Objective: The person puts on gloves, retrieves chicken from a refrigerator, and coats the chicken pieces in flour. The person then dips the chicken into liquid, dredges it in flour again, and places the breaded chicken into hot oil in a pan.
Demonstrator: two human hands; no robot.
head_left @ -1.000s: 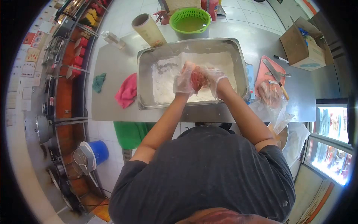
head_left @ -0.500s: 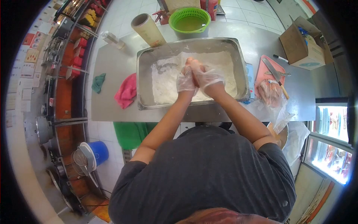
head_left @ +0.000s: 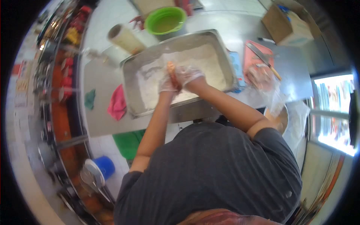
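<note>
A reddish piece of raw meat [head_left: 173,75] is pressed between my two hands above a steel tray [head_left: 125,83] of white flour [head_left: 202,62]. My left hand [head_left: 167,83], in a clear plastic glove, is closed on the meat from the left. From the right, my right hand [head_left: 188,76], gloved the same way, closes on it too. Both gloves carry some white powder. The palm-side fingers are partly hidden.
Behind the tray stand a green colander [head_left: 165,20] and a wrap roll [head_left: 125,39]. A pink cloth [head_left: 117,103] lies left. At right are a pink board [head_left: 258,50], a knife [head_left: 258,53], bagged meat [head_left: 259,76] and a cardboard box [head_left: 287,28].
My hands first came together around the meat. Since then the whole view has turned and shifted, and the tray and hands appear farther left. The meat shows again between my palms.
</note>
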